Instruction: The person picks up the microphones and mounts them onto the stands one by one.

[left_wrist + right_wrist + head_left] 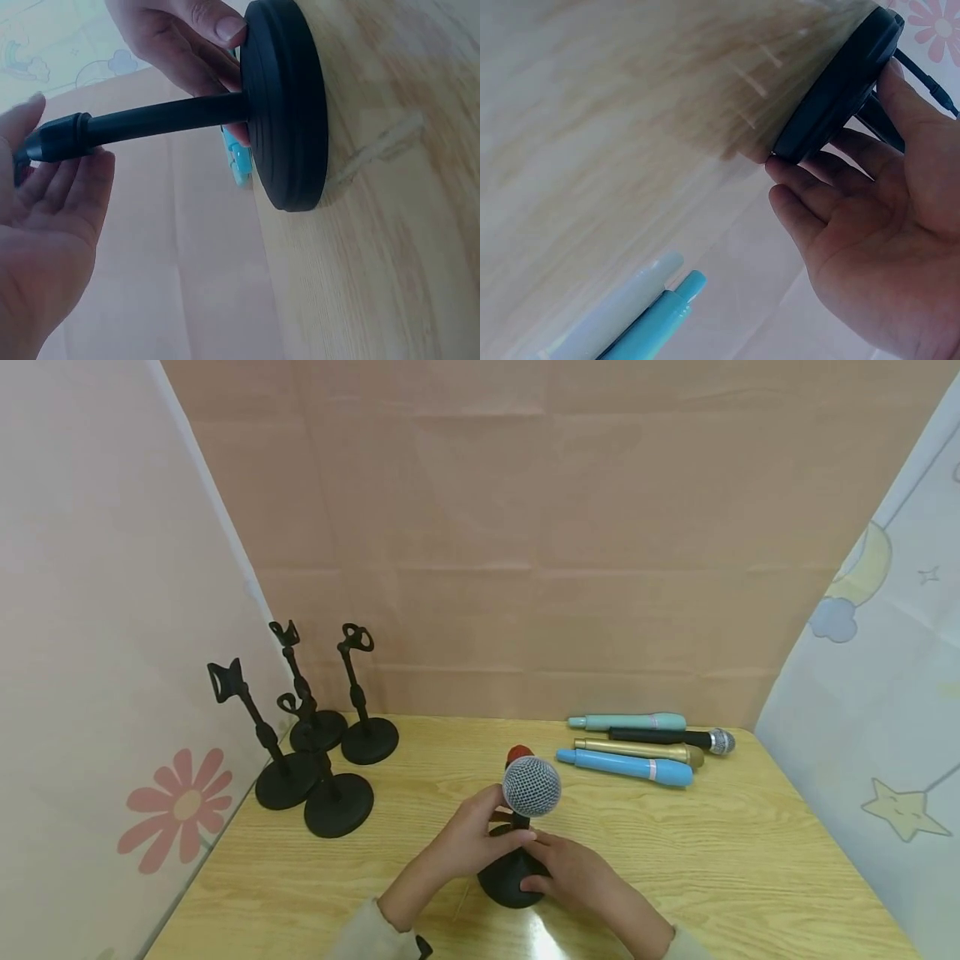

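my left grip (pixel 480 835) grasps the stand (pixel 169 124) high up, my right grip (pixel 573 872) its base (pixel 289 112), near the tabletop's (pixel 712 860) front middle; i'd best keep that base level so the microphone (pixel 531 786) doesn't tip.

The held stand (pixel 501 885) is black, its microphone (pixel 532 786) silver-meshed at the head. Others are a sea-green microphone (pixel 628 722), a silver-headed black microphone (pixel 660 736), a gold microphone (pixel 633 748) and a blue microphone (pixel 622 764). The table (pixel 750 843) has yellowish wood grain; a pink-petalled flower (pixel 161 822) patterns the pale sheet (pixel 90 610).
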Demonstrator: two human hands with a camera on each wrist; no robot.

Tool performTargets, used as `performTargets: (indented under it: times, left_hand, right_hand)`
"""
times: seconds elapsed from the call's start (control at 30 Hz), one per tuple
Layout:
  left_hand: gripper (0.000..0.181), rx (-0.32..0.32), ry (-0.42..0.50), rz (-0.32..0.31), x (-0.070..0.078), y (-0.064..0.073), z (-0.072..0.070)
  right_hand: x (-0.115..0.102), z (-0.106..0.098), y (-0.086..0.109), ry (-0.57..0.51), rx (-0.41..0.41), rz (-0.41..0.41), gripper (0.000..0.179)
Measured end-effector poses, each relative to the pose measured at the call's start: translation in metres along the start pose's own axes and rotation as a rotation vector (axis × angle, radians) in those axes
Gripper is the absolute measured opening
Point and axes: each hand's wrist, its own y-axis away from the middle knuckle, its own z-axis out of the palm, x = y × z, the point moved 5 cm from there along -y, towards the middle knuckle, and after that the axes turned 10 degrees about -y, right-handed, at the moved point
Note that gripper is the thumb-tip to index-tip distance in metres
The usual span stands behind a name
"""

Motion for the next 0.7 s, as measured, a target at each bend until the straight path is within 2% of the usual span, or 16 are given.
performTargets:
  times: [0.17, 0.4, 0.57, 0.7]
  left_hand:
    - [0.041, 0.036, -0.033, -0.04, -0.0012, -0.0006, -0.001]
    - [0.038, 0.032, -0.082, -0.015, 0.0019, -0.0017, -0.0018]
    - [0.035, 0.024, -0.082, 0.007, 0.0032, -0.002, -0.0018]
    - [0.032, 0.008, -0.075, -0.003, 0.0013, -0.0021, -0.0014]
  right_hand:
    - [-0.0001, 0.0008, -0.0009, 0.011, -0.013, -0.005, 0.065]
    - [-0.0001, 0.0001, -0.0013, 0.018, -0.014, -0.007, 0.064]
    - [0.0002, 0.0002, -0.0011, 0.013, -0.012, -0.006, 0.063]
    - [0.0007, 0.0003, -0.0012, 0.014, -0.016, -0.002, 0.065]
